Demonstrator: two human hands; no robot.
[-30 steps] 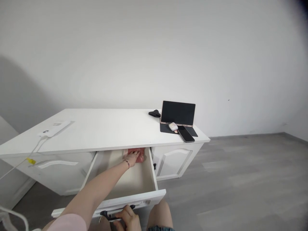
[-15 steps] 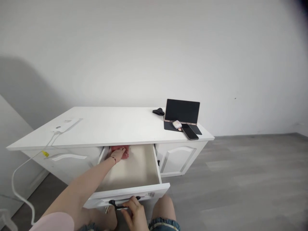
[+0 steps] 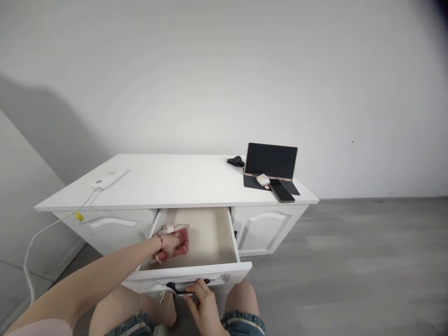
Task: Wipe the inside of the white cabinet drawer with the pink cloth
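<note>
Inside the pulled-out drawer (image 3: 210,238), my left hand (image 3: 170,245) is closed on a folded red cloth (image 3: 183,242) near the drawer's left wall. A pale pinkish piece (image 3: 170,229) with a white tag-like patch shows just behind the cloth; whether it is part of it I cannot tell. My fingers hide part of the cloth. In front of the drawer, my right hand (image 3: 203,303) has its fingers curled round the black handle (image 3: 182,288).
On the white cabinet top (image 3: 175,182) stand a tablet (image 3: 270,161) with a phone (image 3: 282,191) and a small pale case (image 3: 262,180) before it. A black folded item (image 3: 235,161) lies beside them. At the left is a white power strip (image 3: 108,179) with a hanging cable (image 3: 45,228).
My left hand has drawn the red cloth from the back of the drawer toward the front, and the pale piece has come into view. My right hand stays on the handle.
</note>
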